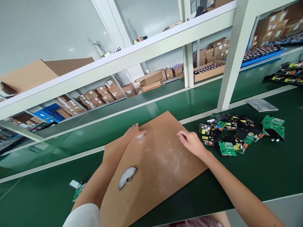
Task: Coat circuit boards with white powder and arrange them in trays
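Starting at the left of the dark-green, flat surface point(42, 192), we are finding a green circuit board point(78, 193) lying beside our left forearm, which is partly hiding it. Next, a grey-white, curved piece with a dark rim point(127, 177) is lying on the brown, creased cardboard sheet point(153, 195). Farther out, our left hand point(135, 130) is covering part of a small, pale, rounded thing point(140, 136) on the sheet, fingers partly spread, apparently steadying it; we cannot tell whether it is gripping. White, powdery smears point(174, 161) are marking the cardboard, which is probably shielding the surface. Over its right part, our right hand point(189, 142) is curling its fingers inward, thumb against index finger, showing nothing between them. Beyond, loosely heaped green circuit boards with yellow and black parts point(227, 148) are lying off the sheet, presumably away from the powder but within reach.
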Tool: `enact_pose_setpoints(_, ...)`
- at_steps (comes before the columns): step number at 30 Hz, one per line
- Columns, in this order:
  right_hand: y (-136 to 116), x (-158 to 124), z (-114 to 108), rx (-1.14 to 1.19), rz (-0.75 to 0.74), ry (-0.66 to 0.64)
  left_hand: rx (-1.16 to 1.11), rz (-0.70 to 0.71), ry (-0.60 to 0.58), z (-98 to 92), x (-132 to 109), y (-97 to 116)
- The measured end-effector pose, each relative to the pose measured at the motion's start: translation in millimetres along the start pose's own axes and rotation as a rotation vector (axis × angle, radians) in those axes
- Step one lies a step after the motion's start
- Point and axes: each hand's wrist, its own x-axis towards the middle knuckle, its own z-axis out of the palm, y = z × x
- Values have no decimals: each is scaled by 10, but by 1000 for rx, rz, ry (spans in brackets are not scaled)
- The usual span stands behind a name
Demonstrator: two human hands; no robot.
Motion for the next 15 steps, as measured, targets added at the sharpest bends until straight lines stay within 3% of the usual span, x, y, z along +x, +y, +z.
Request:
enact_pose_setpoints(8,-9,-3,-13,-21,8,-15,-65,204,172,5,-21,-114)
enact_pose_setpoints(12,-17,-2,-13,-40,1,-12,-61,330,258,166,-100,-222)
enact_pose_setpoints(15,-9,-5,0,-51,-16,-16,-59,403,241,331,-173,-324)
